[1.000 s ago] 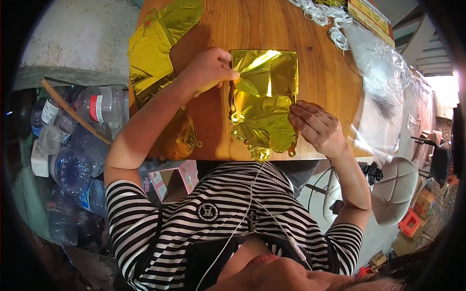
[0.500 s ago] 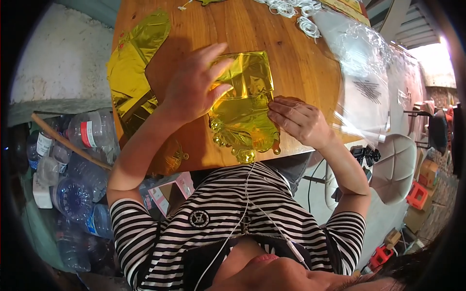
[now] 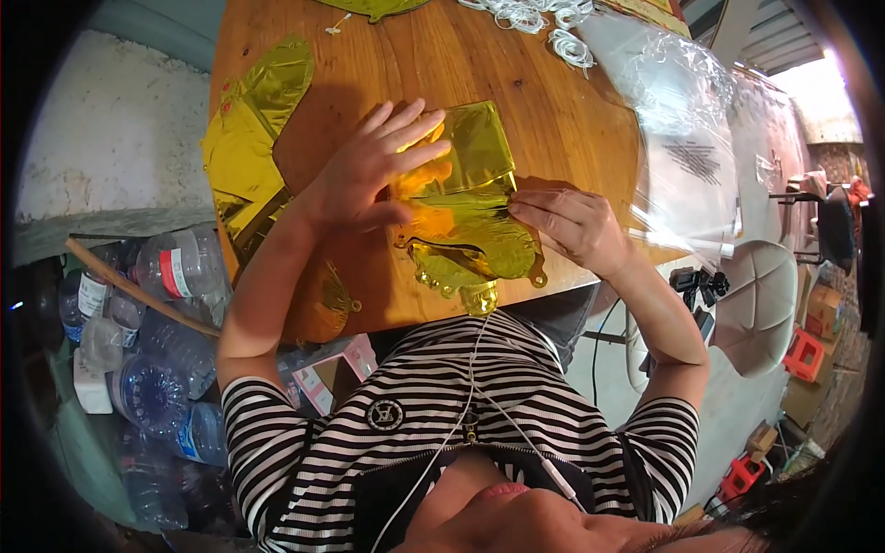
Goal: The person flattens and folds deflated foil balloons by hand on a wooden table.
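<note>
A gold foil balloon (image 3: pixel 466 207), flat and partly folded, lies at the near edge of the wooden table. Its upper part makes a squarish panel; scalloped edges and small tabs show at the lower end. Fingers spread, my left hand (image 3: pixel 378 170) is at the panel's left side, and I cannot tell whether it touches the foil. With thumb and fingers pinched together, my right hand (image 3: pixel 573 226) grips the balloon's right edge near the fold. Another gold foil piece (image 3: pixel 247 152) lies at the table's left edge, and a smaller one (image 3: pixel 334 300) sits near my left forearm.
White string coils (image 3: pixel 572 46) lie at the far side of the wooden table (image 3: pixel 369 55). Clear plastic film (image 3: pixel 682 101) covers the right side. Several plastic bottles (image 3: pixel 152 387) stand at the lower left beside a stick (image 3: pixel 138 288). A padded chair (image 3: pixel 761 309) is at the right.
My left hand has spread its fingers over the panel's left side. The foil has shifted slightly, its lower part lying differently. My right hand stays pinched at the right edge.
</note>
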Demonstrator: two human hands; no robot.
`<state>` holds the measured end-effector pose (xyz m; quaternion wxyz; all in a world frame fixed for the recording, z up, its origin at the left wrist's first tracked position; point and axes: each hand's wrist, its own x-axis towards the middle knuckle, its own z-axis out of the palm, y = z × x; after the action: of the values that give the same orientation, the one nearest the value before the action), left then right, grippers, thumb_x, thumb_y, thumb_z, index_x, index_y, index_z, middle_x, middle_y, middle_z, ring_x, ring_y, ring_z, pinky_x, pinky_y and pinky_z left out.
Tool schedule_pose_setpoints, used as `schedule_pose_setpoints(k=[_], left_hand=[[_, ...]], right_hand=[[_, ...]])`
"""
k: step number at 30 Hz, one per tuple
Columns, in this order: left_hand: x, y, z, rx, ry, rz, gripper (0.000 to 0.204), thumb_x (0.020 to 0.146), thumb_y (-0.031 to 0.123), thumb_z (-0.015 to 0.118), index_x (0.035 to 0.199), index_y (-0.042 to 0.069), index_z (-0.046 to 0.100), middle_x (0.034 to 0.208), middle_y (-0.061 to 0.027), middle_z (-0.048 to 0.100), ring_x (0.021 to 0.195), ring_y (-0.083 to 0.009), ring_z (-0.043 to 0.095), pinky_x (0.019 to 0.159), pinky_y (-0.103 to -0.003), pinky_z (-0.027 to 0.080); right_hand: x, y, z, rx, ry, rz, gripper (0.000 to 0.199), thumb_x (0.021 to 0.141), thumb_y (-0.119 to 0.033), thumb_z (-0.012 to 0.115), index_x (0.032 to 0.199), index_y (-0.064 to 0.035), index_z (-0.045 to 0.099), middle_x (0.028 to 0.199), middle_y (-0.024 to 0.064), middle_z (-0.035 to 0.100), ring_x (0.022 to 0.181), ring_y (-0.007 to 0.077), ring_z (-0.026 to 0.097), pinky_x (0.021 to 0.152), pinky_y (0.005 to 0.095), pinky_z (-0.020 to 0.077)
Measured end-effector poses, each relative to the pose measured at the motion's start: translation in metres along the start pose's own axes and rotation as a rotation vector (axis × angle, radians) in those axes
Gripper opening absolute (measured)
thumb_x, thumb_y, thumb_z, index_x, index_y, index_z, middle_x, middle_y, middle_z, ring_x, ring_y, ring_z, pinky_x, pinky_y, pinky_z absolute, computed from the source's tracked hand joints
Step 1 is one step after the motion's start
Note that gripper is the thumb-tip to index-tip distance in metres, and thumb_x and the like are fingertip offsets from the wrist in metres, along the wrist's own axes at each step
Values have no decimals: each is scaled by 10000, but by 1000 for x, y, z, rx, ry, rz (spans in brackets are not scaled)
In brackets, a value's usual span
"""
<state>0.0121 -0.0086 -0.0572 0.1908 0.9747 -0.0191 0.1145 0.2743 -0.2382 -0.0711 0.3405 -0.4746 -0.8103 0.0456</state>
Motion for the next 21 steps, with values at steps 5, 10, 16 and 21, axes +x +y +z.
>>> schedule_pose_setpoints(k=[5, 10, 16, 21], left_hand=[[-26, 25, -15, -76, -9, -9, 930, 886, 789, 497, 1472, 68, 508, 1553, -167, 480, 1464, -403, 407, 1204, -586, 272], [-30, 48, 8, 90, 265, -5, 582, 942, 497, 632, 1343, 75, 623, 1385, -109, 632, 1284, -292, 591, 1107, -498, 419], [-12, 55, 28, -156, 394, -87, 222, 948, 208, 688, 1094, 46, 724, 1117, -100, 757, 1087, -272, 711, 1043, -492, 481], [-12, 47, 30, -358, 458, -148, 180, 925, 78, 673, 1090, 22, 720, 1074, -107, 766, 1081, -249, 714, 1069, -479, 458]], right_hand=[[-1, 1, -2, 71, 15, 65, 359, 820, -9, 720, 1178, -26, 705, 1150, 120, 729, 974, 294, 733, 786, 368, 617], [6, -3, -4, 14, 30, 34, 362, 802, -20, 736, 1163, -42, 711, 1131, 108, 739, 929, 273, 738, 738, 351, 611], [9, -3, -6, -21, -7, 22, 373, 822, -84, 766, 1187, -42, 702, 1150, 124, 734, 958, 283, 738, 777, 373, 612], [28, 11, -23, 79, -16, 90, 473, 880, -199, 766, 1311, -41, 649, 1304, 167, 668, 1167, 353, 666, 956, 442, 570]])
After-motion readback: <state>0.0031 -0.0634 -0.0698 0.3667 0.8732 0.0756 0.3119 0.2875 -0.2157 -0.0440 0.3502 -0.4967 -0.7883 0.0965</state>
